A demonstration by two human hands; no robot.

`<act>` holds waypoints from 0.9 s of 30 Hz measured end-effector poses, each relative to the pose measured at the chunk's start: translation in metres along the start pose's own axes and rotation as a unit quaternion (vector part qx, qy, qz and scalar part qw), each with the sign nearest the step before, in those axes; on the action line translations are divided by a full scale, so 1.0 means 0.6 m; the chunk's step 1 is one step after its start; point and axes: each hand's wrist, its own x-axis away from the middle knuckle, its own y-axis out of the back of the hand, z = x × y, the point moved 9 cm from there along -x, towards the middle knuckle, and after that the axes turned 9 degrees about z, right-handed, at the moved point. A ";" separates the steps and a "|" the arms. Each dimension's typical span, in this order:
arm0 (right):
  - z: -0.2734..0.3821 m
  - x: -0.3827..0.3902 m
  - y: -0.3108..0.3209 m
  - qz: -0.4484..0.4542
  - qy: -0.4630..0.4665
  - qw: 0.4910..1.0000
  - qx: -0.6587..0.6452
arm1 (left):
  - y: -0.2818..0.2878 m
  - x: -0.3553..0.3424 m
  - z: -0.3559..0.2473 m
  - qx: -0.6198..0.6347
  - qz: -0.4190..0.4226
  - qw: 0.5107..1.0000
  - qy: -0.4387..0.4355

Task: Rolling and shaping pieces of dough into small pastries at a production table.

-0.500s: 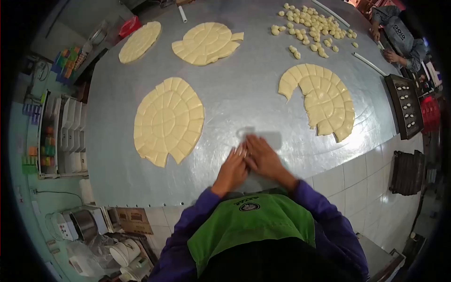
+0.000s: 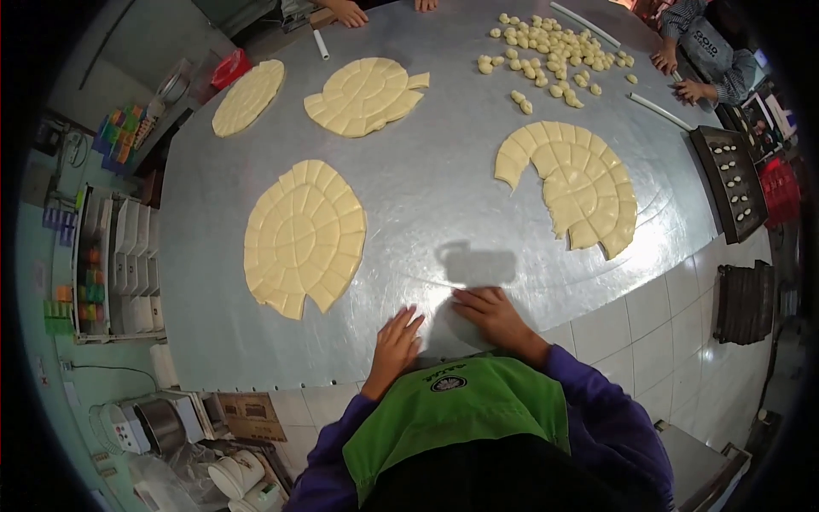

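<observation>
My left hand (image 2: pixel 394 346) is over the near edge of the steel table (image 2: pixel 409 179), its fingers stretched out and slightly apart, with nothing visible in it. To its right, my right hand (image 2: pixel 496 318) lies low over the metal with fingers extended flat toward the left; I see nothing held, though its palm side is hidden. A scored round dough sheet (image 2: pixel 303 235) with a notch at its near edge is left of my hands. On the right lies another scored dough sheet (image 2: pixel 589 188), with a large part gone from its left side.
Farther back are two more scored dough sheets (image 2: pixel 367 96) (image 2: pixel 249 98), a heap of small dough balls (image 2: pixel 554 51) and white rods (image 2: pixel 653 111). A dark tray (image 2: pixel 730 183) with small pieces stands at the right edge. Co-workers' hands (image 2: pixel 687 77) (image 2: pixel 348 13) show at the far side.
My hands, pressed together half a second ago, have parted and drawn nearer my body, the left one moving leftward. Co-workers' hands have come into view at the far edge.
</observation>
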 end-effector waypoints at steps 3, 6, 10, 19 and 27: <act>-0.087 0.064 -0.005 -0.127 -0.258 0.812 -0.508 | 0.017 0.005 0.024 0.305 0.003 0.945 0.116; -0.026 0.008 -0.036 -0.009 -0.305 0.429 -0.850 | 0.046 -0.081 -0.056 0.360 0.001 0.933 0.017; -0.098 -0.089 0.063 -0.145 -0.137 0.429 -0.881 | 0.125 -0.148 -0.146 0.055 -0.119 0.986 -0.099; -0.417 -0.169 0.212 -0.253 -0.243 0.651 -0.673 | 0.124 -0.072 -0.040 0.146 -0.197 0.969 0.018; -0.352 -0.154 0.135 0.021 -0.137 0.976 0.170 | 0.112 -0.017 -0.006 0.169 -0.209 0.959 0.086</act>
